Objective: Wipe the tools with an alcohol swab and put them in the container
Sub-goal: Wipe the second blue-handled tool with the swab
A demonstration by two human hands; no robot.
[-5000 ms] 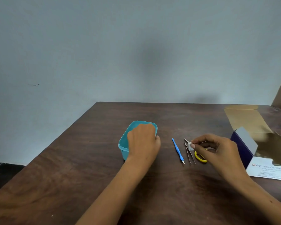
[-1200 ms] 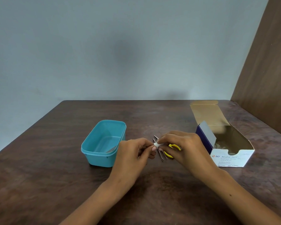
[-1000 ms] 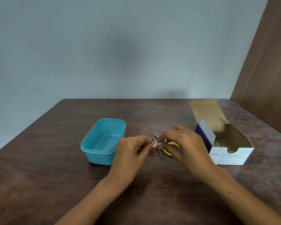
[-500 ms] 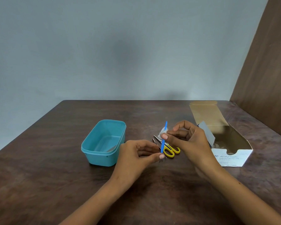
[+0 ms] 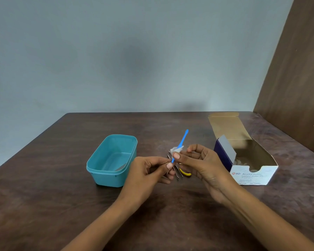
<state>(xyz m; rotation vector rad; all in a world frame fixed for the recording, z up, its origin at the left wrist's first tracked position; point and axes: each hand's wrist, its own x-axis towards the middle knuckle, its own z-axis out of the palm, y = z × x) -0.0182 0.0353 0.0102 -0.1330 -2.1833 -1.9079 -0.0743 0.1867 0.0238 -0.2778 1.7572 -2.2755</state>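
A thin blue tool (image 5: 183, 139) stands tilted above the table, its top leaning right. My left hand (image 5: 149, 171) pinches its lower end. My right hand (image 5: 201, 163) pinches a white alcohol swab (image 5: 176, 149) folded round the tool's middle. Under the hands lie metal tweezers (image 5: 178, 172) and scissors with a yellow handle (image 5: 185, 173), partly hidden by my fingers. The teal container (image 5: 98, 160) stands left of my left hand, and a grey metal piece (image 5: 121, 167) shows inside it.
An open box of alcohol swabs (image 5: 252, 175) stands to the right, its flap (image 5: 227, 126) folded back. A brown wooden panel (image 5: 297, 78) rises at the far right. The dark wooden table (image 5: 43, 196) ends against a grey wall.
Both hands rose from the tools on the table with the blue tool. It now points up and right, with the swab round its middle and more of its upper part showing.
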